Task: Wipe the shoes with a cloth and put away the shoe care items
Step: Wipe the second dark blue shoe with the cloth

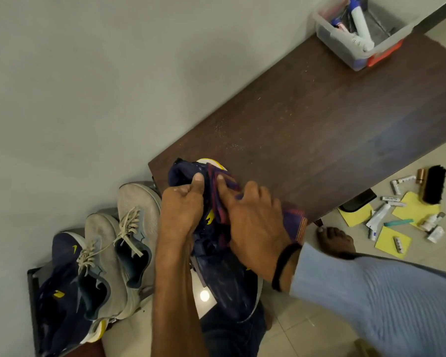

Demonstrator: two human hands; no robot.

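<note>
Navy shoe [229, 282] under cloth [223, 202], held at worktop [319, 124] edge.
Left hand [182, 210] curled round the shoe; right hand [255, 225] grips the cloth, pressing it on the shoe. Brush [433, 184] and tubes [379, 215] on floor, right of right hand.

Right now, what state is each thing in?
Navy shoe: gripped by left hand, toe at the table edge.
Cloth: bunched, pressed on that shoe by right hand.
Grey shoes: side by side, laced.
Bin: open, tubes inside.
Brush: lying on the floor.
</note>
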